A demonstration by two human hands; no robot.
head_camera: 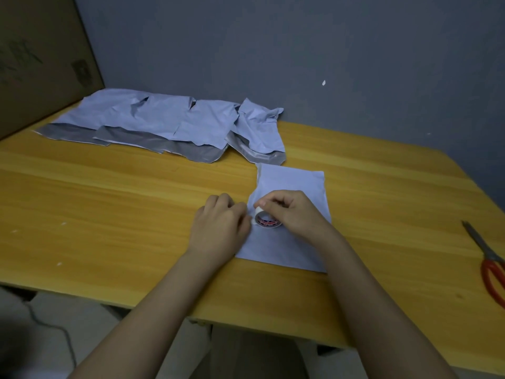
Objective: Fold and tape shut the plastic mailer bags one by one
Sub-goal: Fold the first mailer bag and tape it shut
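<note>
Grey wall, yellow wood worktop [109, 203], pretty dim light. The folded mailer [295, 184] lies flat right under both hands, and the tape roll [266, 218] stands on top of it, squeezed between them. The right hand [292, 212] has its fingers [269, 202] curled over the top of the roll, pinching it at what looks like the loose end. The left hand [218, 225] is curled too, pressed up against the roll's left side. Whether it's actually gripping the roll or just picking at the tape end, I can't tell; its fingertips are hidden.

My guess is the step here is getting a strip started. If I were doing it: keep the roll steady with one hand, peel with the other, and pull the strip low and flat so it doesn't curl back on itself. Keep some weight on the mailer, because that thin plastic will probably slide or spring open at the fold.

Beyond the fingers, up against the wall, the pile of unfolded mailers [164, 121] waits with grey flaps showing. Well off to the right of the fingers are the red-handled scissors [489, 266], worth pulling closer before cutting. A cardboard box [41, 56] stands far left.
</note>
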